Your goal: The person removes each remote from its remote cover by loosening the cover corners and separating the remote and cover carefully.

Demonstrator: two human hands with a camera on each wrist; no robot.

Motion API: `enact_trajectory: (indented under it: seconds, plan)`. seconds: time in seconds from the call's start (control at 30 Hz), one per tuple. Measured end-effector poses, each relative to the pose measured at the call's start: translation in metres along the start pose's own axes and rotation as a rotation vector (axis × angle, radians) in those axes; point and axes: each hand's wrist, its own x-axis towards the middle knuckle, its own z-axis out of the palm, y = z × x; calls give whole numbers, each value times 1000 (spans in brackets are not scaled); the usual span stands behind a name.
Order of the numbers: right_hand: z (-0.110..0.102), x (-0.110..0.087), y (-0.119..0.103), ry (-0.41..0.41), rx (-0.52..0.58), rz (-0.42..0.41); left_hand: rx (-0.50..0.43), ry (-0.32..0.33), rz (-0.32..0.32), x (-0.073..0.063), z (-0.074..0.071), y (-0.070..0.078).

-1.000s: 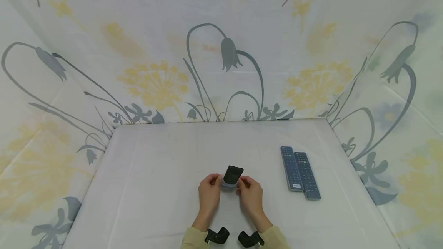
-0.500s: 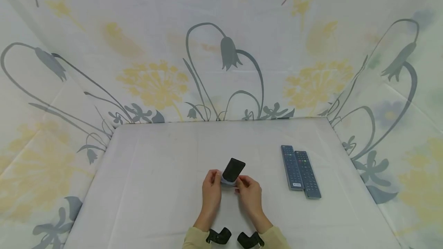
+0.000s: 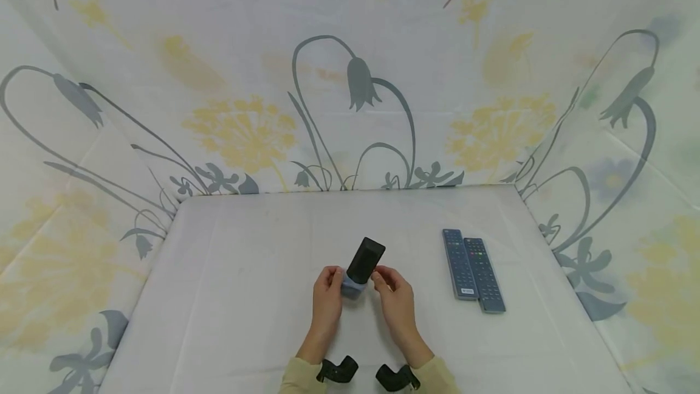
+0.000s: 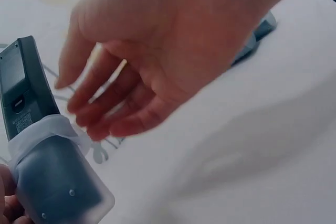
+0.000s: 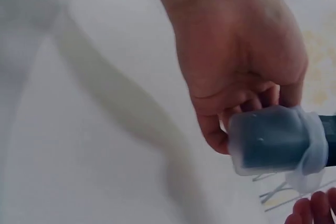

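Observation:
A dark remote control (image 3: 366, 260) points up and away at a tilt, its lower end inside a translucent soft cover (image 3: 353, 286). My left hand (image 3: 326, 300) holds it by the cover, thumb on the near side. In the right wrist view the fingers curl behind the covered end. The cover's edge is bunched in a thick fold (image 4: 42, 135) partway along the remote, and the remote's back shows a small printed code. My right hand (image 3: 397, 303) hovers just right of it, fingers loosely bent, with a gap to the cover in the left wrist view.
Two more remotes, a left one (image 3: 459, 263) and a right one (image 3: 485, 275), lie side by side at the right of the white table (image 3: 246, 260). Flower-patterned cloth (image 3: 355, 132) stands around its back and sides. Black wrist cameras (image 3: 339, 371) sit on both wrists.
The remote has risen and tilted further, and more of its dark body shows above the cover. My right hand's fingers have come away from the cover, while my left hand kept its grip.

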Motion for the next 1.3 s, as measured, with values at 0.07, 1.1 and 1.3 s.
enact_trajectory:
  seconds: [0.07, 1.1, 1.3]
  plan:
    - [-2, 1, -5, -13, 50, -18, -13, -9, -3, -1, -2, 3]
    - [-14, 2, -35, 100, 275, -236, -135, -176, 96, 17, -21, -43]
    - [-20, 3, -38, 105, 232, -272, -135, -194, 120, 17, -24, -44]
